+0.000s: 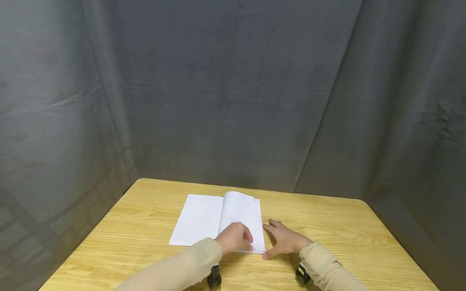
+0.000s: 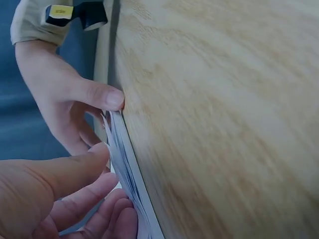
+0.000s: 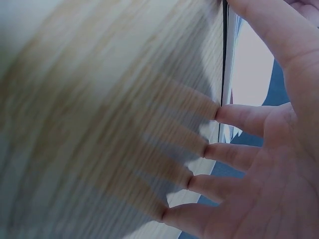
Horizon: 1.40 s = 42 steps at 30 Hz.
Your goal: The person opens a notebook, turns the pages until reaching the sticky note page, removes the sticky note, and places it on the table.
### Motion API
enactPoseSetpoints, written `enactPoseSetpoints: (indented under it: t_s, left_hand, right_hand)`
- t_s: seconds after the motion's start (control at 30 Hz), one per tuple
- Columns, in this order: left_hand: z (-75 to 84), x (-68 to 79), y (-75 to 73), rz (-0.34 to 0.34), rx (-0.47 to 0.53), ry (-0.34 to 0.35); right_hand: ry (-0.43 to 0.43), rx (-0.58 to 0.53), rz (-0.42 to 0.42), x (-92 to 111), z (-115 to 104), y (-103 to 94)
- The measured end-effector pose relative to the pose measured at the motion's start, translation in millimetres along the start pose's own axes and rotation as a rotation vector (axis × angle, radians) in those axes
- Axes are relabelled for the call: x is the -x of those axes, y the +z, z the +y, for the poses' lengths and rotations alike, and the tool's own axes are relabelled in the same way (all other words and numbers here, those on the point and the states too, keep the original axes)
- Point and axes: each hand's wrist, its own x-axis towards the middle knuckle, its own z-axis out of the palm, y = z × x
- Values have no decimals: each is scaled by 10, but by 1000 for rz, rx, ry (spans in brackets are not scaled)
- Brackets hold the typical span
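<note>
An open notebook (image 1: 200,218) with white lined pages lies on the wooden table (image 1: 153,226). Its right-hand page (image 1: 240,210) arches up beside the fold. Over the lower part of that page is my left hand (image 1: 234,237), fingers loosely bent, a gap between thumb and forefinger. In the left wrist view, the left thumb (image 2: 84,167) and fingertips are close by the page edges (image 2: 127,164), which fan slightly apart. My right hand (image 1: 285,239) spreads its fingers on the table along the notebook's right side, its thumb (image 2: 107,97) at the lower right corner.
Grey cloth (image 1: 225,93) hangs behind the table and on both sides. Each wrist wears a small black camera, one below the left sleeve (image 1: 214,277) and one by the right sleeve (image 1: 303,274).
</note>
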Motion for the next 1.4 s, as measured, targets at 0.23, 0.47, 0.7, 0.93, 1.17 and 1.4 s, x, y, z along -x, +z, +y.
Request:
enactPoseSetpoints:
  t_s: [0.23, 0.47, 0.7, 0.93, 1.17, 1.4]
  left_hand:
    - [19, -44, 23, -5, -88, 0]
    - [19, -67, 6, -18, -109, 12]
    - [22, -54, -24, -21, -113, 33]
    - [27, -51, -46, -19, -106, 32]
    - [34, -57, -54, -31, -103, 11]
    - [39, -77, -68, -80, -138, 49]
  right_hand:
    - [7, 9, -6, -21, 9, 8]
    - [-7, 20, -4, -22, 22, 3]
    - [-17, 16, 7, 5, 1, 8]
    - [-14, 21, 9, 4, 0, 1]
    - [-8, 21, 3, -7, 3, -1]
    - [2, 25, 2, -22, 0, 4]
